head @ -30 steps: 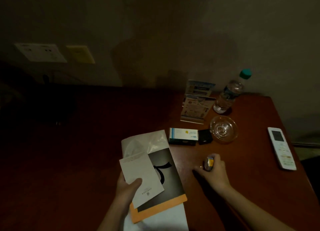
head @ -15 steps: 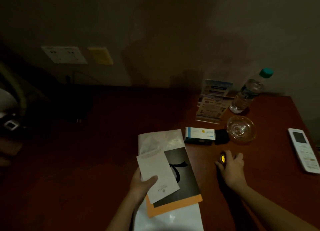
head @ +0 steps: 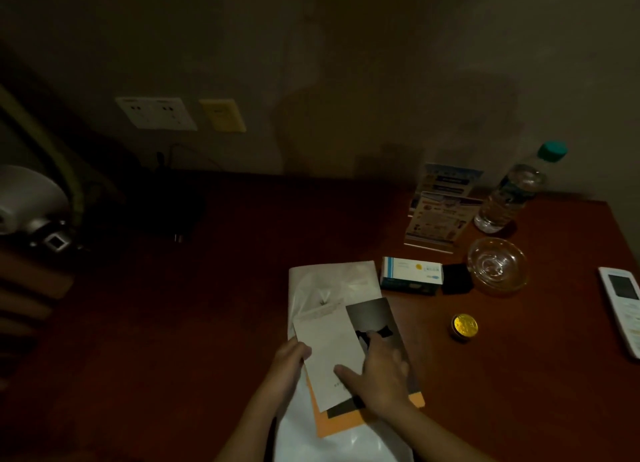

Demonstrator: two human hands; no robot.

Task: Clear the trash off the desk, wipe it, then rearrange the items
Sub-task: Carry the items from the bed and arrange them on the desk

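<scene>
On the red-brown desk (head: 519, 375) lies a stack: a white plastic bag (head: 329, 285), a dark booklet with an orange edge (head: 372, 314) and a white notepad (head: 332, 350) on top. My left hand (head: 287, 368) grips the stack's left edge, thumb on the notepad. My right hand (head: 381, 375) rests on the booklet and notepad with fingers spread. A small round gold tin (head: 464, 326) sits alone on the desk to the right of the stack.
Behind the stack are a white and blue box (head: 410, 278), a small black object (head: 457, 278), a glass ashtray (head: 497, 264), a card stand (head: 440, 215) and a water bottle (head: 512, 191). A white remote (head: 623, 305) lies at the right edge. Wall sockets (head: 156, 113) are at the left.
My right hand has let go of the gold tin, which now lies on the desk, and moved left onto the stack. The view has shifted left.
</scene>
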